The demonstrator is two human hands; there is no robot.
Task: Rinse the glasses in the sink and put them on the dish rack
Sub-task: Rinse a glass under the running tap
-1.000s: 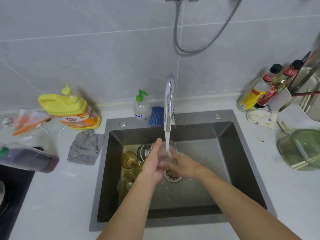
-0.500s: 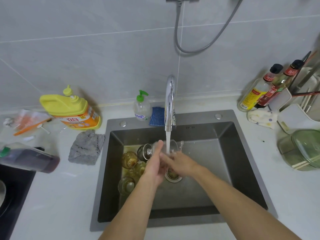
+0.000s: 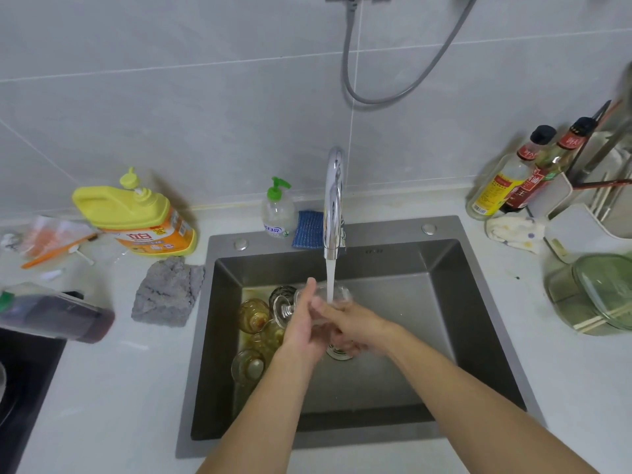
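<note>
Since a second ago your hands have barely shifted: the clear glass [image 3: 337, 295] sits a touch higher under the stream and your right fingers have slid over its side. Around you, the white countertop [image 3: 102, 388] frames the steel sink [image 3: 478, 336], where the chrome faucet [image 3: 333, 200] pours water straight onto the glass. Your left hand [image 3: 302, 328] grasps the glass from the left, thumb up along it; your right hand [image 3: 352, 325] wraps it from the right, above the drain [image 3: 338, 352]. At the basin's left, amber glasses [image 3: 253, 314] and one dark glass [image 3: 284, 301] lie heaped together. Behind the sink stand a yellow detergent jug [image 3: 136, 217], a green-pump soap bottle [image 3: 277, 210] and a blue sponge [image 3: 307, 229].
</note>
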